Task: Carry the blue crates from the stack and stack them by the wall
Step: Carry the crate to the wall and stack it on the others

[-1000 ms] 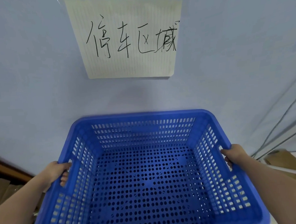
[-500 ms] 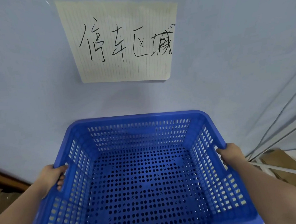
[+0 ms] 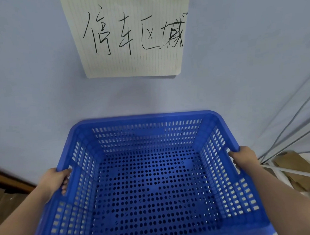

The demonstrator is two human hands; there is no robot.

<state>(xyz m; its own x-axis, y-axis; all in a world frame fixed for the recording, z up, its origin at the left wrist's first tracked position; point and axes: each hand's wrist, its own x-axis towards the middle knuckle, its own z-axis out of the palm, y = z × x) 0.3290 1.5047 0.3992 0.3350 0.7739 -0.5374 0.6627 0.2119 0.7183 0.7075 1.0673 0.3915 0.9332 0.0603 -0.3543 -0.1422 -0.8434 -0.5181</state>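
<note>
From the head view, the person stands facing the wall (image 3: 29,89) with a blue crate (image 3: 151,181) carried between both hands. The left hand (image 3: 53,181) clamps the crate's left rim, fingers curled through the handle slot so the tips show inside; the right hand (image 3: 245,157) grips the right rim the same way, thumb over the top edge, fingers wrapped under and mostly hidden. The crate is empty and its far rim sits close to the wall, just below a handwritten paper sign (image 3: 129,34). Whether that rim touches the wall I cannot tell, nor what lies beneath the crate: no floor or lower crate shows under it.

To my eye this is the set-down. It goes best if the crate is kept level, both hands lowering together, with the far rim square to the wall. If another crate waits below, the corners need lining up before release. On the right, slanted metal rods (image 3: 288,126) and cardboard (image 3: 297,171) lie near; the right elbow should stay clear of them.
</note>
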